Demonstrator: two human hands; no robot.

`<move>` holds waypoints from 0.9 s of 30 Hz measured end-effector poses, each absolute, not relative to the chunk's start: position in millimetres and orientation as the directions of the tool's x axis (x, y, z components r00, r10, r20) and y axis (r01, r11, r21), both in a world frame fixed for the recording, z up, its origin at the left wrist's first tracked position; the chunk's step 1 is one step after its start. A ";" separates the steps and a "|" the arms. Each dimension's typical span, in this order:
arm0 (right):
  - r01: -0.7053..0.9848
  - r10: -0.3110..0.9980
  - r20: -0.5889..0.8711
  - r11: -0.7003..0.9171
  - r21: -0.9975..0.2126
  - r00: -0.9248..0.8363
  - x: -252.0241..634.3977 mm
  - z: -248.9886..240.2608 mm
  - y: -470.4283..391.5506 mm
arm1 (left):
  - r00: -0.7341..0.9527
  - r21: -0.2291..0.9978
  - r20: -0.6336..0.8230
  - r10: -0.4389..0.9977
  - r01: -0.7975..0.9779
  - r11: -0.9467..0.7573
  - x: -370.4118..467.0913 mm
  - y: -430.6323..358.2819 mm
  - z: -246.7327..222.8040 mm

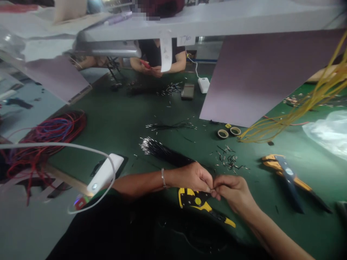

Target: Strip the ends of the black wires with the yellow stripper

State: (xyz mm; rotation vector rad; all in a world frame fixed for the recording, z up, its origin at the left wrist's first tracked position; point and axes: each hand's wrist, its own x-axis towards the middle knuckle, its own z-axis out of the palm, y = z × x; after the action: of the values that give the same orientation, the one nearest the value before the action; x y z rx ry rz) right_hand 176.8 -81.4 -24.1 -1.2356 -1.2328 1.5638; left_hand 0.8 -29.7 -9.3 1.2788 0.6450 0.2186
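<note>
My left hand (193, 177) and my right hand (233, 189) meet fingertip to fingertip, both pinched. What lies between them is too small to make out. Just under my left hand a yellow and black wire stripper (197, 200) rests on the green table. A thick bundle of black wires (168, 152) with bare silvery ends extends from behind my left hand toward the left. Short stripped scraps (230, 160) are scattered beyond my right hand. To the right of it lies an orange and dark blue wire stripper (288, 173).
Red and blue wire coils (59, 126) lie at left, near a white device (105, 173) with a white cable. Two tape rolls (223, 134) sit beyond the scraps. Yellow wires (292, 119) hang at right above a plastic bag (330, 133). Across the table a person (159, 61) holds something red.
</note>
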 end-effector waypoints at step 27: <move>-0.334 0.938 -0.184 -0.281 -0.900 -0.295 190.9 -27.9 -65.3 | 0.734 0.844 -0.393 0.554 0.050 0.533 -0.7 -14.0 -3.9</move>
State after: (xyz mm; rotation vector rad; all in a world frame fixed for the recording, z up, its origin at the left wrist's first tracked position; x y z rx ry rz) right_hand 190.9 -65.3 -27.9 -0.9486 -0.9705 1.7344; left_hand -0.7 -14.0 -3.9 0.9772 0.7041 0.3318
